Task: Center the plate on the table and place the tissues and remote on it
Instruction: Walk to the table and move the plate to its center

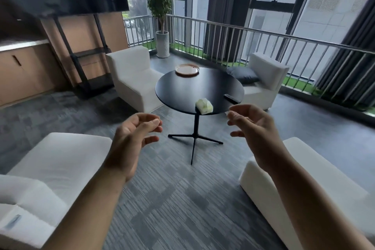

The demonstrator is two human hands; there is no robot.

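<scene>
On the round black bench point(188, 91), your plate point(187, 69) sits at the far edge, the soft tissues point(204, 105) at the near edge, and the slim dark remote point(231, 98) angles near-right. Your left hand point(134, 136) and right hand point(251, 126) hover loosely curled, empty.

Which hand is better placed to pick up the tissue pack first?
Probably the right hand: it hovers open just below the tissue pack at the table's near edge, while the left hand sits farther off.

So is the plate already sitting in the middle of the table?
No, the plate sits at the far edge of the round black table, away from its middle, with the tissues near the opposite edge.
</scene>
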